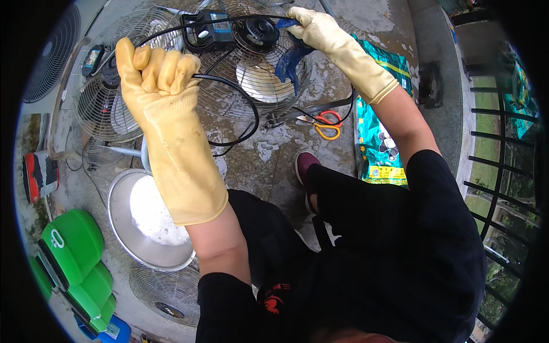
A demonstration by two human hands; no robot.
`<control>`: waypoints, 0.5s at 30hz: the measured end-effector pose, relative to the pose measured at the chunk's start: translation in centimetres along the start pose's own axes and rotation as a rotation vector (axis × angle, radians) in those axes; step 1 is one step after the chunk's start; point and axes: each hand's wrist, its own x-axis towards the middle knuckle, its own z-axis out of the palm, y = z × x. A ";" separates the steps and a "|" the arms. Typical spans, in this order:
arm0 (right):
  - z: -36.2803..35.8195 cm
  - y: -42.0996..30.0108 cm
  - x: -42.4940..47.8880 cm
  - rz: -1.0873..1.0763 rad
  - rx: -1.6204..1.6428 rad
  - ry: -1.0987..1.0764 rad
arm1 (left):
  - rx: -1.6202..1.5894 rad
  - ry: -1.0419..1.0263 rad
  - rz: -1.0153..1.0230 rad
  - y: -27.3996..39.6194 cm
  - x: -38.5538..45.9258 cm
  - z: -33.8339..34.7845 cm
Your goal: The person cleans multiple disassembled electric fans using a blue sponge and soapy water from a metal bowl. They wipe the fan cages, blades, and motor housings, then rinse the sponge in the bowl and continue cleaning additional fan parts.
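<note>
My left hand [161, 70], in a yellow rubber glove, is closed on a black power cable [253, 103] left of centre. A blue cloth [289, 64] hangs from my gloved right hand [306, 28] at the upper right, and the cable runs up to that hand too. Below the cable stands a wire-caged metal fan [223, 85] with a black motor [257, 34] and a black control box [213, 30]. A second caged fan [92, 103] is beside it on the left. White suds fill part of a metal basin [122, 240] below my left forearm.
Scissors with red and yellow handles [328, 124] lie on the wet concrete floor near a green printed sack [381, 171]. Green plastic jerrycans [79, 244] stand at the lower left. A loose fan grille [158, 291] lies under the basin's edge. Black metal railings [499, 171] run along the right.
</note>
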 end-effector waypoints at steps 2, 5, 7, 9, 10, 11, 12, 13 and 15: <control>-0.1 5.1 -1.5 0.059 0.015 0.097 | -0.033 -0.052 0.068 3.0 -0.6 -0.1; -1.3 10.3 -3.6 0.263 0.050 0.029 | -0.033 -0.081 0.228 9.9 -2.7 -2.2; -2.8 11.5 -5.1 0.355 -0.030 0.081 | -0.037 -0.042 0.281 12.1 -3.0 -4.3; -3.5 12.8 -5.3 0.403 -0.036 0.170 | 0.008 -0.018 0.320 14.6 -3.1 -7.5; -3.5 13.3 -5.3 0.408 0.010 0.244 | 0.048 -0.015 0.327 14.7 -2.6 -8.4; -3.6 13.8 -5.3 0.411 0.055 0.320 | 0.002 -0.033 0.335 14.3 -2.3 -9.5; -3.5 13.7 -4.7 0.401 0.123 0.394 | -0.024 -0.052 0.358 13.9 -2.8 -8.1; -3.8 13.1 -4.1 0.443 0.304 0.433 | -0.059 -0.071 0.371 12.8 -3.0 -6.8; -4.8 12.0 -2.6 0.531 0.650 0.514 | 0.087 0.090 0.378 9.4 -2.4 -5.0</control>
